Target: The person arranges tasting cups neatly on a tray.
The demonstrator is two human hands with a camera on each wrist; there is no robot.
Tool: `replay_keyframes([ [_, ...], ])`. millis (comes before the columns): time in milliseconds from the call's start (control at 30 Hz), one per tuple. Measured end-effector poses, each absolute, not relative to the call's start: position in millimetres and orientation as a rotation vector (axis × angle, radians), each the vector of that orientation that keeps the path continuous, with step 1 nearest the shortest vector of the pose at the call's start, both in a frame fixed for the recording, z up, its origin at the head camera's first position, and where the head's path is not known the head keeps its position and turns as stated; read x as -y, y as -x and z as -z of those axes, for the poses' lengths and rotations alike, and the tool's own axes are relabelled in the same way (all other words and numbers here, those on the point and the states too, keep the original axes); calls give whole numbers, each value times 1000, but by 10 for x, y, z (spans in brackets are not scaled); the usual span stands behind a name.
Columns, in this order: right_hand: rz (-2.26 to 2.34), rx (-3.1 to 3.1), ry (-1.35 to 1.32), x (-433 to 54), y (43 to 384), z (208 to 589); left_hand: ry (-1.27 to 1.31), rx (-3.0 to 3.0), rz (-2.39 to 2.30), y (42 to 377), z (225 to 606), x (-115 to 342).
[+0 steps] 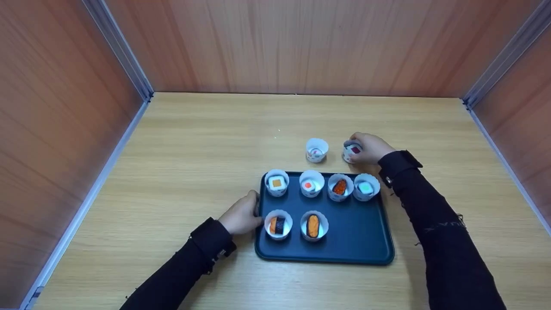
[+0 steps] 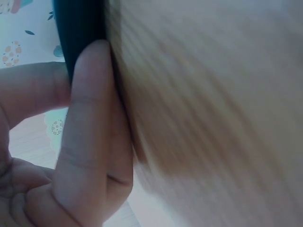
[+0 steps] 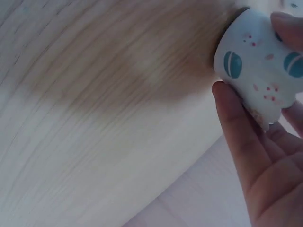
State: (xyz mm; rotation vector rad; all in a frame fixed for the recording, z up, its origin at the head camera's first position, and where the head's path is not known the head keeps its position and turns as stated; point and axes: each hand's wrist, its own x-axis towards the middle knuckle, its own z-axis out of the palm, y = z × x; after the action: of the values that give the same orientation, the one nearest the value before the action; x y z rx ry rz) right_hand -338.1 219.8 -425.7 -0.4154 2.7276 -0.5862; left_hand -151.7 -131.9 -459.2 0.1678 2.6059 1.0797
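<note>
The right hand [image 1: 369, 147] curls around a paper cup [image 1: 352, 151] on the wooden table [image 1: 193, 146], just behind the dark tray [image 1: 357, 232]. A second cup [image 1: 317, 150] stands near it. The left hand [image 1: 242, 215] pinches the tray's left edge; six filled cups sit on the tray.

The worktop [image 1: 193, 172] is pale wood-grain laminate, smooth and matt, with fine streaks running across it. The walls [image 1: 301, 43] around it show a redder wood-grain finish, joined at the corners by grey metal strips [image 1: 118, 47]. The tray [image 1: 357, 241] looks like dark blue plastic, smooth with a soft sheen. The cup [image 3: 258, 66] between the fingers [image 3: 234, 123] of the right hand [image 1: 369, 147] is thin white paper, matt, printed with teal and red marks, its rim scalloped. Both sleeves [image 1: 434, 224] are black matt cloth.
</note>
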Motion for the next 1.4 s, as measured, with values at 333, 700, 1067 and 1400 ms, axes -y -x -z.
replay_keyframes([
  [333,632,-2773,473,-2262,3142,3988,-134,-2584,-1083,1544,4593,1327],
  [700,582,-2877,747,-2206,2585,3662,-127,-2603,-1071,1541,4601,1353],
  [1067,535,-2849,1019,-2132,2072,3665,-154,-2614,-1080,1554,4601,1384],
  [1400,481,-2656,1066,-2033,1817,4002,-127,-2611,-1070,1578,4605,1373],
])
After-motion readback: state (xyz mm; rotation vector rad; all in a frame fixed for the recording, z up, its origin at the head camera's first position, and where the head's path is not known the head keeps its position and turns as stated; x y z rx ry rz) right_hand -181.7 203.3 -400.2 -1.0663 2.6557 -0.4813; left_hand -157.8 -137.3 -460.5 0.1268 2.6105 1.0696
